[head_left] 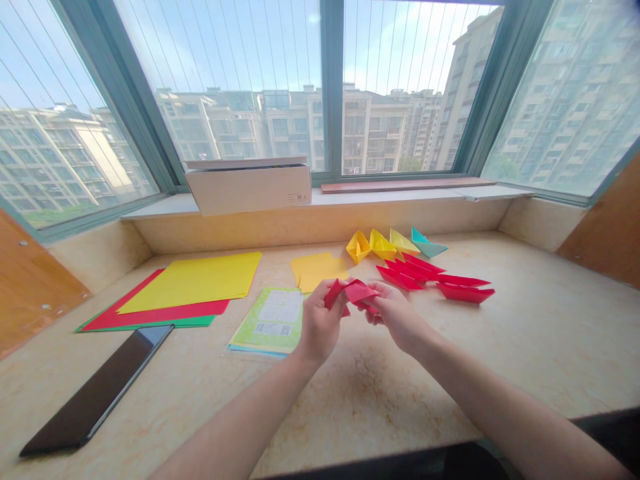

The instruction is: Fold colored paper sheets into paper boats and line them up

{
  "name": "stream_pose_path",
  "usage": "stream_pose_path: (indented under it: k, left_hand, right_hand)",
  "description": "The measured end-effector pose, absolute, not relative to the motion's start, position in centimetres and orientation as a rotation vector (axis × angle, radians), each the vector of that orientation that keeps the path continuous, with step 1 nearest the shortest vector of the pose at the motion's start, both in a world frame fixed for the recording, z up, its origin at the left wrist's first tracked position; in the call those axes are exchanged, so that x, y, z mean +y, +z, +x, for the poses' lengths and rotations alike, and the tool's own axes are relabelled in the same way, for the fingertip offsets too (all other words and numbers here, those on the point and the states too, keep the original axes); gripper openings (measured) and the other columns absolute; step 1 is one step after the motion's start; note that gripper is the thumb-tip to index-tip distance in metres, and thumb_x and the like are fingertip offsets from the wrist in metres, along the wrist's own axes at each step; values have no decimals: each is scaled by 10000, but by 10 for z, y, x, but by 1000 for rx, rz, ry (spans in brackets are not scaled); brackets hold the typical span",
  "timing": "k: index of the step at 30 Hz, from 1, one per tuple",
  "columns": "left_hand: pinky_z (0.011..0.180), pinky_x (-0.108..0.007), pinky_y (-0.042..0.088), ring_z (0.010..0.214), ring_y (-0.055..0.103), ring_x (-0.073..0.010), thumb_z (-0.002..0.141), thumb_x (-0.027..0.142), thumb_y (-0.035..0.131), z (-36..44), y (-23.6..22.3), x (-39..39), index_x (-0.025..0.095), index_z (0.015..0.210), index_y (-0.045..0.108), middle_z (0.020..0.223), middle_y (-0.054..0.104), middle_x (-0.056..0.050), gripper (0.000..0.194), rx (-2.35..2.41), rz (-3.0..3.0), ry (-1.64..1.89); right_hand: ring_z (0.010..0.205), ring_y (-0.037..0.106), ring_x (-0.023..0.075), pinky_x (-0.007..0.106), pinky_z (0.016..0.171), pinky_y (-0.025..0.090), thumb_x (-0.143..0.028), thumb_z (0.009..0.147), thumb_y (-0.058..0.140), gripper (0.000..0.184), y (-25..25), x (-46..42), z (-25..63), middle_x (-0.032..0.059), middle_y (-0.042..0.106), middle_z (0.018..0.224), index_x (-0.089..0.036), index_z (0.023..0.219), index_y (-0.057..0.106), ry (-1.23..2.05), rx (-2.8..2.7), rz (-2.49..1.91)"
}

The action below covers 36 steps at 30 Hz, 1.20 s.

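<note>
Between my two hands, above the stone ledge, is a piece of folded red paper [359, 291]. My left hand [323, 323] is closed on its left side. The fingers of my right hand [393, 312] pinch its right side. Part of the paper is hidden behind the fingers. Just beyond my right hand lie several red paper boats [407, 272], with another red paper boat [465, 291] to their right. Behind these stand yellow paper boats [383, 245] and a teal paper boat [427, 245].
Yellow sheets [200, 280] lie over red and green ones at left. A black phone-like slab [95, 393] is nearer. Smaller orange-yellow sheets [317, 268] and a green printed paper pack [270, 320] lie beside my left hand. A white box [250, 187] stands on the sill.
</note>
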<state>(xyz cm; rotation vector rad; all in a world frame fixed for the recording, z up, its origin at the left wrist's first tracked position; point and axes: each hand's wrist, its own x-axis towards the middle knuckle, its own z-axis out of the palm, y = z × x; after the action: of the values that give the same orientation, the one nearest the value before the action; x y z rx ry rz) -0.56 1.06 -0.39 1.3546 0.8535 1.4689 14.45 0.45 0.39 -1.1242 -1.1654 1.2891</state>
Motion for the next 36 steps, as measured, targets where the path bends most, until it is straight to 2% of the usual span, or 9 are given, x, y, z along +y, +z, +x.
stream_pose_path:
  k: [4,9,12,16,21,25,31,36]
  left_hand:
    - [543,-202,494,589,579,-108,807,441,708,-4,1,11,174,892,680,721,645,11,282,919,1345,1509]
    - [629,-228,517,701,639,-146,771,457,733,-2,1,14,158,893,671,775,687,-10,328,976,1192,1534]
    - [628,-250,527,705,653,-160,764,461,735,-1,-3,18,151,921,660,797,699,-24,357,939,1079,1515]
    - [605,-268,526,670,650,-166,752,466,740,-1,-7,22,135,926,655,787,700,-42,383,944,969,1510]
    - [561,-228,474,610,590,-123,744,448,740,-5,-10,25,140,858,647,721,653,-7,342,967,986,1534]
    - [540,-207,438,588,551,-103,756,409,722,-7,-12,26,145,811,638,699,630,9,282,1000,1032,1545]
    - [590,-225,478,670,607,-135,742,400,737,-8,-7,26,145,872,661,768,669,-24,296,1014,1071,1522]
    - [534,-220,482,603,591,-125,691,390,785,-9,-3,24,160,864,635,713,654,1,325,1060,1105,1529]
  right_hand:
    - [511,515,113,228,483,357,-264,739,660,182,3,6,144,-14,642,607,-160,888,650,1140,-1252,-1130]
    - [648,667,175,265,572,474,-184,706,643,364,3,6,142,20,733,727,-170,1069,623,1123,-1259,-1117]
    - [680,690,194,293,611,513,-174,719,623,439,-1,3,140,18,736,756,-191,1156,596,1038,-1341,-1125]
    - [597,629,178,297,589,491,-182,777,594,454,-5,-3,138,1,701,706,-228,1228,614,598,-1612,-1264]
    - [763,665,207,326,694,498,-137,849,508,523,-3,-9,139,35,750,966,-297,1342,575,265,-1931,-1217]
    - [757,653,219,319,670,465,-131,864,496,536,-4,-9,141,61,750,943,-275,1378,549,40,-2067,-1230]
    - [684,619,214,316,649,421,-111,849,498,614,-6,-10,142,62,733,856,-279,1439,478,-67,-2148,-1262]
    - [713,612,218,312,646,412,-213,918,495,538,-3,-13,139,66,714,869,-284,1450,461,1,-2107,-1231]
